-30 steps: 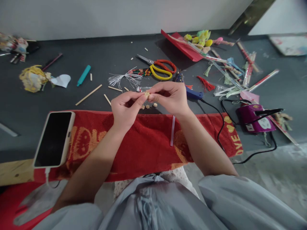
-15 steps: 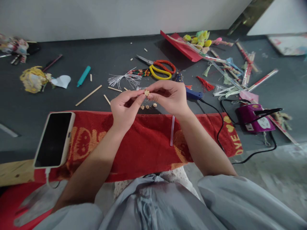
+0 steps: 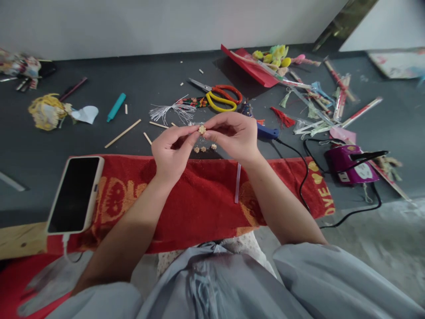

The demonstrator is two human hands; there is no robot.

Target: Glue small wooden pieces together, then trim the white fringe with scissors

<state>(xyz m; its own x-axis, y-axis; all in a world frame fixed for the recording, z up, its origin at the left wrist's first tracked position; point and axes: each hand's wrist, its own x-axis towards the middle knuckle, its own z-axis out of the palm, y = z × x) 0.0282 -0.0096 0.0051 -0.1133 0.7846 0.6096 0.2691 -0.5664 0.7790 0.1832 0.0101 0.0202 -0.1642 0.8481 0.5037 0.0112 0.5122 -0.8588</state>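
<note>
Between my fingertips is a small pale flower-shaped piece, its petalled face turned up toward me. My left hand pinches it from the left, thumb and forefinger closed. From the right, my right hand grips the same piece with thumb and forefinger. Just below, on the dark table, lie several similar small flower pieces. A blue glue gun lies partly hidden behind my right hand. Thin wooden sticks and a bundle of white wires lie beyond my left hand.
A red towel covers the table's front edge, with a phone on its left. Scissors lie behind my hands. At right are a purple power socket with black cables, a red tassel and wrapped sticks.
Almost nothing differs. Both hands keep their pinch on the flower-shaped piece, and the whole view has shifted very slightly.
</note>
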